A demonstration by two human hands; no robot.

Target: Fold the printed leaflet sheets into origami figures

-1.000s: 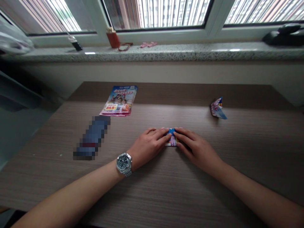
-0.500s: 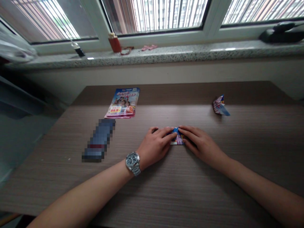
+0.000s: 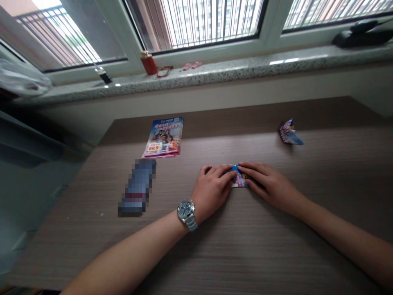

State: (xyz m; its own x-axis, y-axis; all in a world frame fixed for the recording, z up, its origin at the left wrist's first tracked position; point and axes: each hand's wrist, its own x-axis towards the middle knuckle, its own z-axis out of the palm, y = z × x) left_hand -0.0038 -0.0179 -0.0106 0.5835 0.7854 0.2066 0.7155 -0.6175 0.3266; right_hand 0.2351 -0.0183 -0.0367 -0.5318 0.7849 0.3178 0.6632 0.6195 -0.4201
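Note:
A small folded piece of printed paper (image 3: pixel 239 180), blue at the top and pink and white below, lies on the table between my hands. My left hand (image 3: pixel 214 186), with a metal watch on its wrist, holds the paper's left side, fingers closed and pressing down. From the other side, my right hand (image 3: pixel 270 184) grips its right part with fingertips laid close together. Much of the paper is hidden under the fingers. A folded paper shape (image 3: pixel 290 133) in similar colours stands on the table, farther back to the right.
A stack of printed flyers (image 3: pixel 164 137) lies at the back left of the wooden table (image 3: pixel 245 246). Nearer stands a dark, pixelated flat object (image 3: pixel 138 188). On the granite sill (image 3: pixel 233 73) are a red container (image 3: pixel 148 64) with a cord and a black object (image 3: pixel 364 35).
The view has tilted and shifted a little, so the table things appear farther right. Both hands stay on the folded paper, with no clear change in their hold.

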